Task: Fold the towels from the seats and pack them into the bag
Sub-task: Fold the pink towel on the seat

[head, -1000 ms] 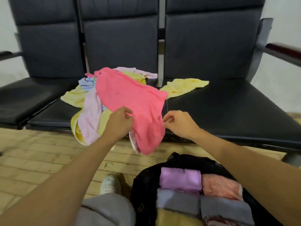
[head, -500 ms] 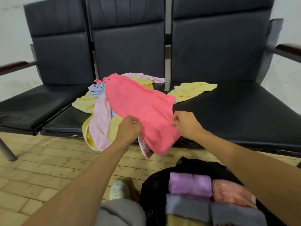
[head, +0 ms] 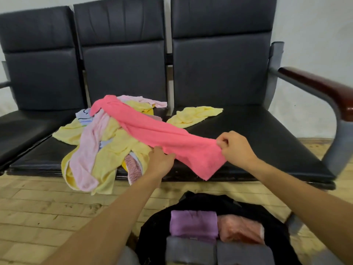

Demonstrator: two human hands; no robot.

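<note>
A bright pink towel point(head: 160, 133) stretches from the towel pile across onto the right seat. My right hand point(head: 236, 148) pinches its near right corner, and my left hand point(head: 161, 161) grips its near edge. Its far end still lies on the pile of yellow and pale pink towels point(head: 99, 146) heaped on the middle seat, some hanging over the front edge. A single yellow towel point(head: 193, 115) lies at the back of the right seat. The open black bag point(head: 152, 232) on the floor below holds folded purple, peach and grey towels.
Three black padded seats point(head: 267, 142) stand joined in a row, with a brown armrest point(head: 321, 88) at the right end. Pale wooden flooring point(head: 47, 217) lies in front. My grey-clad knee shows at the bottom edge beside the bag.
My right hand has pulled the pink towel's corner out to the right, drawing it off the pile and across the right seat. The left hand has kept its hold on the near edge.
</note>
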